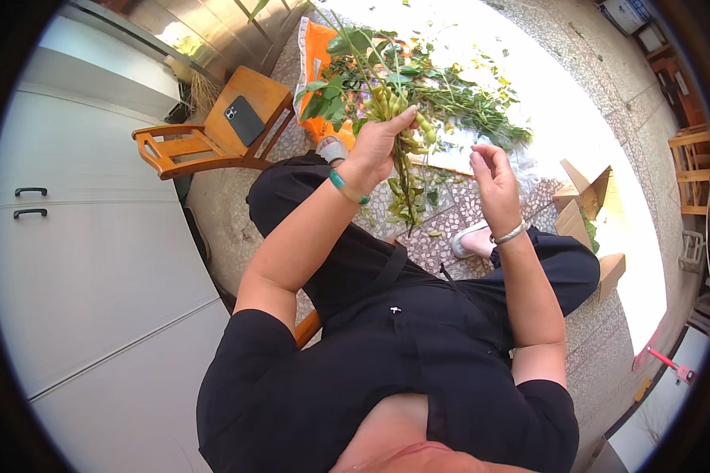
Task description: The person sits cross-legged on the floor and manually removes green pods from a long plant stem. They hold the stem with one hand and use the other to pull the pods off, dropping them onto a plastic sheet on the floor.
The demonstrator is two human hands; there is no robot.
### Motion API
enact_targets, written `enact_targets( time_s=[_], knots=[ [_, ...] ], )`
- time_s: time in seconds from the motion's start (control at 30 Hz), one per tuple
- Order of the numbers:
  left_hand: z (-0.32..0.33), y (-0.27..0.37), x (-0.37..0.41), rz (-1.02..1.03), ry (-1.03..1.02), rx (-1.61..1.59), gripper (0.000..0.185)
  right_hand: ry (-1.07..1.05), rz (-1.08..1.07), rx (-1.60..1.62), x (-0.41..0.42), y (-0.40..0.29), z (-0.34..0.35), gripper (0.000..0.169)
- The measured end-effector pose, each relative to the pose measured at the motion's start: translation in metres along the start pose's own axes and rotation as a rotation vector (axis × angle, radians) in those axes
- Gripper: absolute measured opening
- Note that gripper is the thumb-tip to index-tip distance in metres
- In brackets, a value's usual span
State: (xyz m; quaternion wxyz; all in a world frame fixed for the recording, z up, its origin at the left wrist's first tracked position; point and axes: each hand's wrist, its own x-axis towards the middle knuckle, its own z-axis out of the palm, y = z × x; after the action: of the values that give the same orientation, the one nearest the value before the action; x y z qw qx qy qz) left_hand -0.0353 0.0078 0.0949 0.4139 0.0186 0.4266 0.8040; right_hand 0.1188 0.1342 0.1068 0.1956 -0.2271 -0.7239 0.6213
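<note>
My left hand (378,145) is closed around the stems of a soybean plant (386,103), its green pods bunched at the thumb and its leaves reaching up beyond the hand. Darker stems and more pods hang below the fist. To the right, my right hand (494,171) is raised apart from the plant with its fingers curled and the fingertips near the thumb; no object shows in it. Beyond both hands lies a heap of leafy stalks (449,91) on an orange woven sack (313,53). Loose pods (435,234) lie on the floor between my feet.
A wooden chair (272,88) with a dark phone (244,120) on its seat stands at the left, near a white cabinet (94,254). An opened cardboard box (571,222) is beside my right knee. Clear plastic bags (526,168) lie by the heap.
</note>
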Motion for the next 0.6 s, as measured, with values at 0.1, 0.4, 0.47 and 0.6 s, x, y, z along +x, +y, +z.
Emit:
enact_targets(
  time_s=[0.1, 0.4, 0.47, 0.6],
  knots=[
    [0.000, -0.032, -0.011, 0.021, 0.034, 0.030, 0.012, -0.045, 0.001, -0.087, -0.001, 0.022, 0.012, 0.028],
    [-0.028, -0.048, -0.020, -0.167, -0.044, 0.083, 0.013, -0.208, 0.294, 0.062, -0.003, 0.038, 0.046, 0.028],
    [-0.041, -0.056, -0.023, -0.190, -0.051, 0.048, 0.010, -0.214, 0.128, -0.051, -0.004, 0.051, 0.052, 0.024],
    [-0.049, -0.058, -0.022, -0.321, -0.077, -0.093, 0.012, -0.228, 0.170, -0.128, -0.012, 0.031, 0.053, 0.026]
  ],
)
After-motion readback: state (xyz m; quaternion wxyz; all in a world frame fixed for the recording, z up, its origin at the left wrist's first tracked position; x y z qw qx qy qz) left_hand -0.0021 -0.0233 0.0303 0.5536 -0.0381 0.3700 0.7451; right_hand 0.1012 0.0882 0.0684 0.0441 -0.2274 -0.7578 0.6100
